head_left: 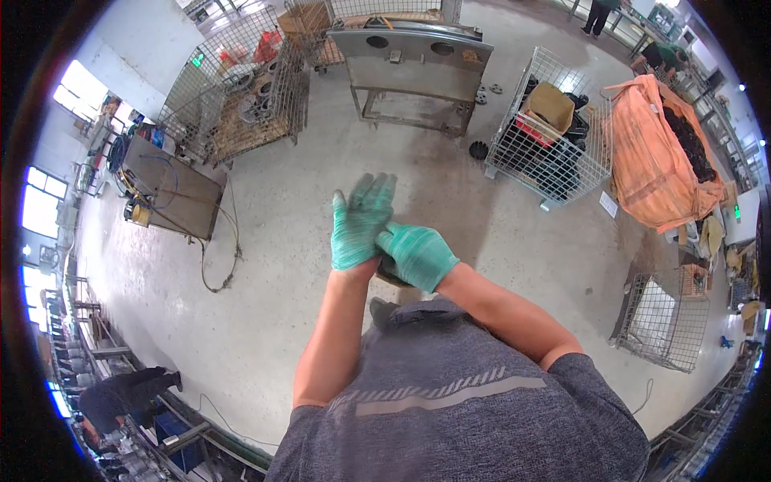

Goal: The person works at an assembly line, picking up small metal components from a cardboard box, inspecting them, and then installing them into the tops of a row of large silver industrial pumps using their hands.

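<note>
gloved hands (385,237) above bare concrete floor (265,305).

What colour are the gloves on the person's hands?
Green. Both the left glove and the right glove show it clearly in the head view.

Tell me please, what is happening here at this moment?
A person in a grey shirt stands on a concrete workshop floor with both hands in green gloves. The left hand is raised with its fingers spread, and the right hand grips it near the wrist, at the glove's cuff. Neither hand clearly holds a tool or part. Wire cages with parts and a metal table stand further ahead.
</note>
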